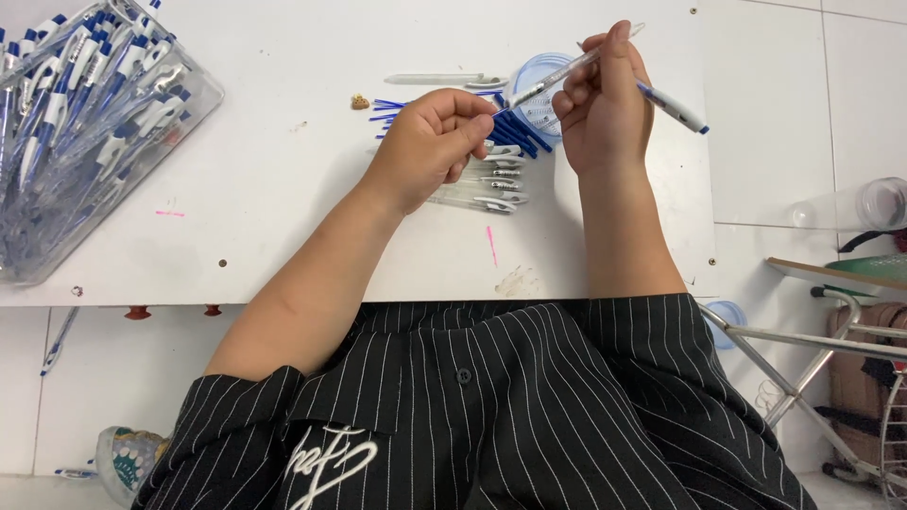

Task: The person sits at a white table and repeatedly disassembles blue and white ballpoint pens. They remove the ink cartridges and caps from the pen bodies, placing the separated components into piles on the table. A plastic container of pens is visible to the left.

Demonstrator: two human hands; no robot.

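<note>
My right hand (605, 99) grips a clear pen barrel (559, 77) that slants up to the right, and a finished blue-and-white pen (673, 107) sticks out from under its fingers. My left hand (435, 142) is curled, its fingertips pinched at the barrel's lower end. Beneath the hands lie a fan of blue refills (515, 132) and several clear barrels (491, 179) in a row. A round clear lid (539, 71) sits behind them on the white table (283, 217).
A clear plastic bin (85, 123) full of assembled blue-and-white pens stands at the far left. A single clear barrel (444, 79) lies near the back. A metal-framed stool (831, 349) and a clear cup (869, 203) are at the right. One pen (59, 340) lies on the floor.
</note>
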